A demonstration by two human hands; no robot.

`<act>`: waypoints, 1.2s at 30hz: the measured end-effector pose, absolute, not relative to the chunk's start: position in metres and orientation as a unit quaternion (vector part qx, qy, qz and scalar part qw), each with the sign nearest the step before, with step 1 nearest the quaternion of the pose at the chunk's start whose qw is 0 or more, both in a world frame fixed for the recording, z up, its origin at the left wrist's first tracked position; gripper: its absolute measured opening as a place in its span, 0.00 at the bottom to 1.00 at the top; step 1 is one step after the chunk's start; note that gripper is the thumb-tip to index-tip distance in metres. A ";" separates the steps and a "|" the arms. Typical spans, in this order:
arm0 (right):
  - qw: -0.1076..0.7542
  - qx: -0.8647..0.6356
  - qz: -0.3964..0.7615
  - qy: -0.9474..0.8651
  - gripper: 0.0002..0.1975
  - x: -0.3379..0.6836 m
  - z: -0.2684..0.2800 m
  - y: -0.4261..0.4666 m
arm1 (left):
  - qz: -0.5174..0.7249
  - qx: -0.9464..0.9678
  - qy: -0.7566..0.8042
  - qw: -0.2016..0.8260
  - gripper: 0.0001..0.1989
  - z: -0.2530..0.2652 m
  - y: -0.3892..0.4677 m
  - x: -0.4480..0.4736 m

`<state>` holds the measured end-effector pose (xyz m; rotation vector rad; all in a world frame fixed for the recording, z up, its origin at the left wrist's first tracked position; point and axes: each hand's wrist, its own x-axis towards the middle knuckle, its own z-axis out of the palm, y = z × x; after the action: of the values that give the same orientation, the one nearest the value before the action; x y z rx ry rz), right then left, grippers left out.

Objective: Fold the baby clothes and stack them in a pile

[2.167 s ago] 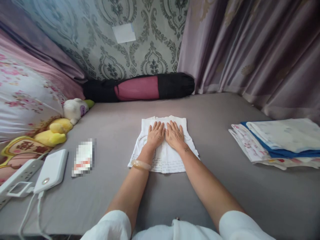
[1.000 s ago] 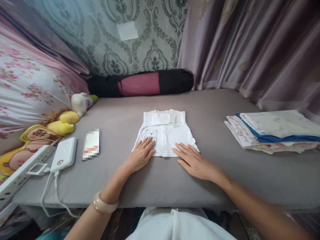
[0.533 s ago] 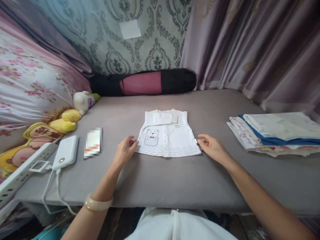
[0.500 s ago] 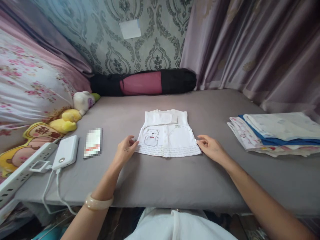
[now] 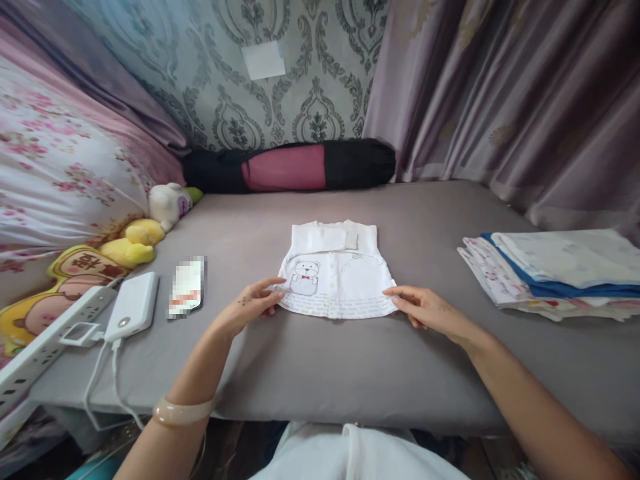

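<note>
A small white baby shirt (image 5: 335, 277) lies flat on the grey bed surface, its neck pointing away from me. Its sleeves are folded across the chest, and a bear is printed on its left half above a hem with lines of small print. My left hand (image 5: 253, 303) pinches the lower left corner, thumb and fingers closed on the cloth. At the lower right corner, my right hand (image 5: 425, 308) grips the hem edge between thumb and fingers.
On the right lies a stack of folded clothes (image 5: 555, 273). A white power bank (image 5: 133, 307), a power strip (image 5: 55, 333), plush toys (image 5: 127, 250) and a blurred packet (image 5: 186, 288) are on the left. A black and pink bag (image 5: 285, 167) lies along the wall.
Both hands have moved from beside the shirt's lower corners inward onto them, and their fingers now grip the hem. The sides of the hem are drawn in slightly.
</note>
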<state>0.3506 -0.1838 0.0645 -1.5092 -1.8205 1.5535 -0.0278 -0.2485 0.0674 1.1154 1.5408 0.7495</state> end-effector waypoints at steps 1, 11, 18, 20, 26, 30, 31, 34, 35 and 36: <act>0.146 -0.520 0.560 -0.629 0.27 0.351 0.065 -0.183 | 0.311 0.466 0.638 0.528 0.27 0.067 -0.248 -0.028; 0.310 -0.458 0.637 -0.537 0.19 0.340 0.065 -0.171 | 0.492 0.365 0.577 0.541 0.19 0.065 -0.224 -0.015; 0.378 -0.385 0.596 -0.595 0.20 0.326 0.058 -0.164 | 0.606 0.370 0.506 0.489 0.19 0.064 -0.203 0.003; 0.379 -0.375 0.576 -0.619 0.22 0.323 0.055 -0.162 | 0.620 0.379 0.495 0.477 0.19 0.062 -0.197 0.007; 0.375 -0.371 0.477 -0.703 0.28 0.315 0.042 -0.153 | 0.651 0.413 0.473 0.425 0.18 0.050 -0.176 0.012; 0.369 -0.375 0.403 -0.749 0.29 0.309 0.035 -0.145 | 0.670 0.418 0.466 0.399 0.18 0.045 -0.160 0.013; 0.369 -0.376 0.391 -0.755 0.30 0.307 0.034 -0.142 | 0.674 0.417 0.466 0.394 0.18 0.044 -0.156 0.013; 0.380 -0.375 0.368 -0.762 0.30 0.302 0.035 -0.135 | 0.681 0.412 0.470 0.382 0.18 0.043 -0.146 0.015; 0.385 -0.373 0.364 -0.762 0.30 0.301 0.036 -0.132 | 0.682 0.409 0.473 0.380 0.19 0.043 -0.142 0.015; 0.389 -0.372 0.363 -0.760 0.29 0.299 0.037 -0.128 | 0.681 0.407 0.477 0.378 0.19 0.043 -0.138 0.016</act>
<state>0.2990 -0.1282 0.0371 -0.9464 -1.9325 0.9240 0.0156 -0.1380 0.0427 1.0396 1.2199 1.7413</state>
